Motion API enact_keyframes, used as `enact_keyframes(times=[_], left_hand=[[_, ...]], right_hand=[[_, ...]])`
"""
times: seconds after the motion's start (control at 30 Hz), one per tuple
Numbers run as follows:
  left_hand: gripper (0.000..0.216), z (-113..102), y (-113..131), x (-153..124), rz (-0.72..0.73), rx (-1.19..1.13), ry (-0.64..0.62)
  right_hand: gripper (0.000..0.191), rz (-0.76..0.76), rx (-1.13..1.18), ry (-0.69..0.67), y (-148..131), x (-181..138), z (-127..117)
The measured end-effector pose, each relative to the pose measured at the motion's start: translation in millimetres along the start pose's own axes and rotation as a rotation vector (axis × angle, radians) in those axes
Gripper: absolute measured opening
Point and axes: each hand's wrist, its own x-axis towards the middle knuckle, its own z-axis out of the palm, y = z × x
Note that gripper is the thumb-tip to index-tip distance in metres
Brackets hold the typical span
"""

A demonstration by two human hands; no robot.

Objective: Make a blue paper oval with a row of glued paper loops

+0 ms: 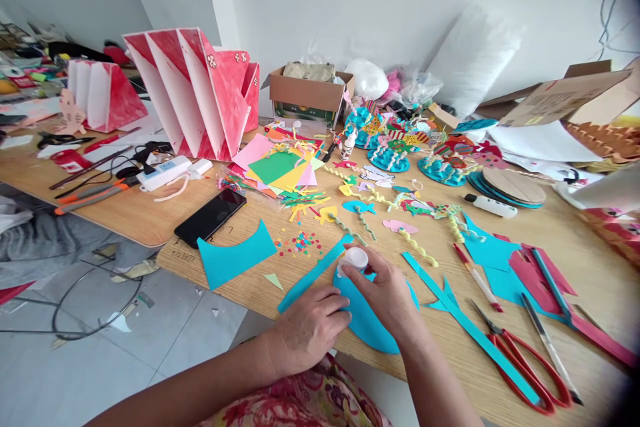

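Note:
A blue paper disc [367, 317] lies at the table's front edge, between my hands. My right hand [383, 287] pinches a small white round piece [356, 257], which looks like a tape roll or a shallow cap, over the disc's far edge. My left hand [313, 327] is closed at the disc's left side, its fingertips at the edge. A straight blue paper strip [313, 277] runs beside the disc on the left. Another long blue strip [470, 327] lies to the right, across the red-handled scissors [525, 360].
A black phone [211, 217] and a curved blue offcut [237, 252] lie left. Confetti [301, 241], paper fish [359, 205] and twisted yellow strips [419, 248] are scattered ahead. Pens [550, 343] lie right. Behind stand a glue bottle [348, 145] and a cardboard box [310, 93].

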Motion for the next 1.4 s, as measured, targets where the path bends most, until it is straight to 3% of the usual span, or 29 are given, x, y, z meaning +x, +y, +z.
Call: enact_keyframes(times=[0.33,0.53,0.7,1.07,1.4], left_hand=[[0.012,-2,1,0,0.004,0.012,0.009],[0.014,-3,1,1,-0.003,-0.007,0.011],[0.013,-2,0,2,0.000,-0.012,0.007],[0.013,0,-1,1,0.007,-0.035,-0.009],[0.012,-2,-1,1,0.000,-0.032,-0.011]], right_hand=[[0.014,0.095,0.046,-0.115,-4,6,-6],[0.024,0.153,0.321,-0.256,3,9,-12],[0.028,0.192,0.363,-0.364,2,10,-21],[0.018,0.040,0.116,-0.265,8,13,-20],[0.021,0.065,0.164,-0.185,20,11,-13]])
